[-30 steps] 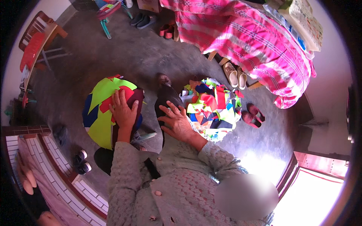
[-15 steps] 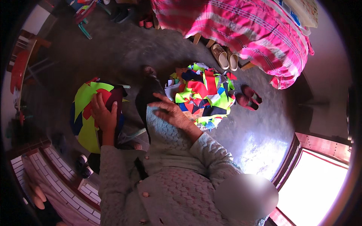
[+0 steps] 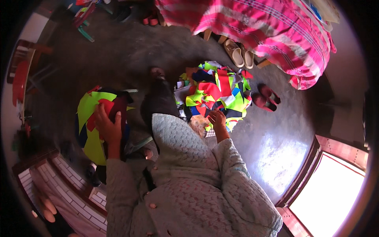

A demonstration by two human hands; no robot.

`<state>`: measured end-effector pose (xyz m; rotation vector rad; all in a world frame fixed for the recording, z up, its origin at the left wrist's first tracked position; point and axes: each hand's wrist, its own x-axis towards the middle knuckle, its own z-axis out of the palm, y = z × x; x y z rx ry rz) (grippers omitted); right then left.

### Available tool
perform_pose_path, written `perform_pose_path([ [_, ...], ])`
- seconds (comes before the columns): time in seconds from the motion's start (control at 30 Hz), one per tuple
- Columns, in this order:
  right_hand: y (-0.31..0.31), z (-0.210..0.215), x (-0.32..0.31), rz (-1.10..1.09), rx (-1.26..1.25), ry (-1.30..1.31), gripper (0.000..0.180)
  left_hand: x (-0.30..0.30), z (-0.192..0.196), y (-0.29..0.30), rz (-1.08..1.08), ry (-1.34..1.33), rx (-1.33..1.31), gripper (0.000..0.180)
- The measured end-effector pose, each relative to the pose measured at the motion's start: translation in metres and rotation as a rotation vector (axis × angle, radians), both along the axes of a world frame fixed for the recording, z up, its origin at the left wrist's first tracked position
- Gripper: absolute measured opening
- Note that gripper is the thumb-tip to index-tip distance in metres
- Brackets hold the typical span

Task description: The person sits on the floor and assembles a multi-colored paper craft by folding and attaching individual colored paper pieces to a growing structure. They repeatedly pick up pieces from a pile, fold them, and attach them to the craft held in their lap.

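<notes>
Sorting cloth scraps, mid-pick.
L hand (image 3: 107, 127) grips a dark red scrap (image 3: 117, 110) on the yellow-green stack (image 3: 89, 130); R hand (image 3: 217, 118) rests fingers-down on the mixed scrap pile (image 3: 215, 93), grip unclear. Next pick prob. needs a pinch from that pile.

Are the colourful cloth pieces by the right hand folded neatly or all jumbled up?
Jumbled. The cloth scraps lie in a loose heap on the floor, overlapping at all angles, with the right hand resting on its near edge.
</notes>
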<state>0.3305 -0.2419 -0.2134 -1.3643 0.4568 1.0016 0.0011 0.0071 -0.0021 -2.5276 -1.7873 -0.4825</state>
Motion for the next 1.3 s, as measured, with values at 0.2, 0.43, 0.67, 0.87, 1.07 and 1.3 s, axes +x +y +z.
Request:
perform_pose_path([
  [0.2,-0.053,-0.036,0.026,-0.326,-0.041,0.029,0.031,0.0,-0.002,0.0,-0.026,-0.017,0.023,0.063],
  [0.43,-0.076,-0.044,0.044,-0.525,0.085,0.021,0.013,-0.003,-0.007,0.004,-0.018,0.008,0.002,0.063],
  [0.67,-0.075,-0.062,0.063,-0.606,0.084,0.101,0.024,-0.006,-0.012,0.006,-0.034,-0.013,-0.016,0.064],
  [0.87,-0.089,-0.102,0.068,-0.297,0.004,-0.09,0.035,-0.004,-0.01,0.006,-0.026,0.019,-0.025,0.065],
  [1.07,-0.077,-0.096,0.08,-0.594,-0.019,0.224,0.033,-0.003,-0.009,0.004,-0.051,-0.002,-0.018,0.063],
  [1.3,-0.074,-0.104,0.081,-0.627,0.022,0.281,0.024,-0.007,-0.011,0.005,-0.072,0.007,-0.019,0.063],
])
